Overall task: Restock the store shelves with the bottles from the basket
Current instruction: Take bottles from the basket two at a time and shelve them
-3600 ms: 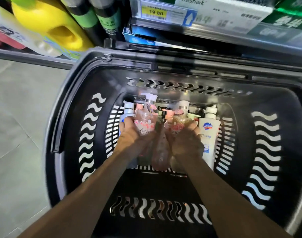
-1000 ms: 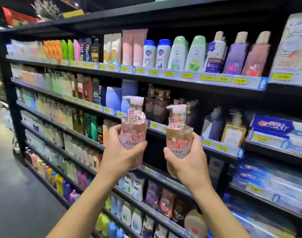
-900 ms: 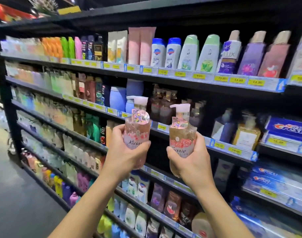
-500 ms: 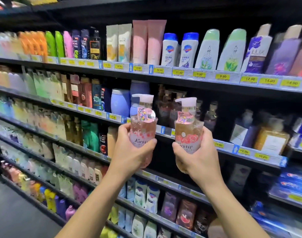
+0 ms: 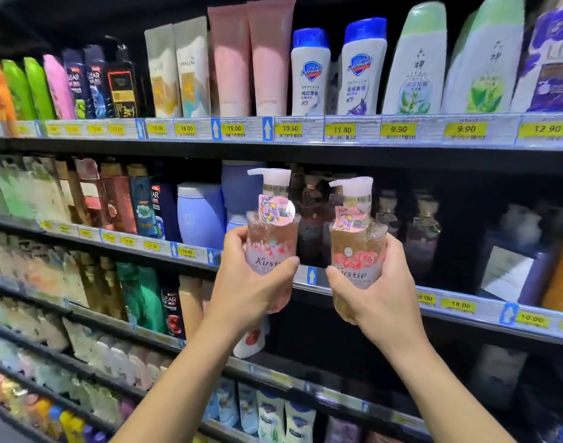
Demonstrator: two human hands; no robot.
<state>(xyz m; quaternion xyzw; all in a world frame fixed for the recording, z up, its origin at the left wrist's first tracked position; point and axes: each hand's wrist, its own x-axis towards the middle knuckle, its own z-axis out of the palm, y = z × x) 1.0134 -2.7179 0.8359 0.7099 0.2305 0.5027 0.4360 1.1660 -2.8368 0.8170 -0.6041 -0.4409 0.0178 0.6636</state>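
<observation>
My left hand (image 5: pixel 245 282) grips a pink clear pump bottle (image 5: pixel 272 238) with a white pump and a flower label. My right hand (image 5: pixel 377 292) grips an amber clear pump bottle (image 5: pixel 357 247) with red roses on its label. Both bottles stand upright, side by side, just in front of the second shelf (image 5: pixel 312 276). Behind them on that shelf stand several dark pump bottles (image 5: pixel 312 225) of the same shape. The basket is out of view.
Blue tubs (image 5: pixel 202 215) sit on the shelf left of my bottles. The top shelf (image 5: pixel 273 145) holds pink tubes (image 5: pixel 251 59) and white bottles with blue caps (image 5: pixel 337 71). An orange pump bottle (image 5: pixel 561 276) stands at the right. Lower shelves are packed with bottles.
Both hands lifted the two bottles out of the basket and carried them up to the second shelf. In the last second they have moved closer to the shelf.
</observation>
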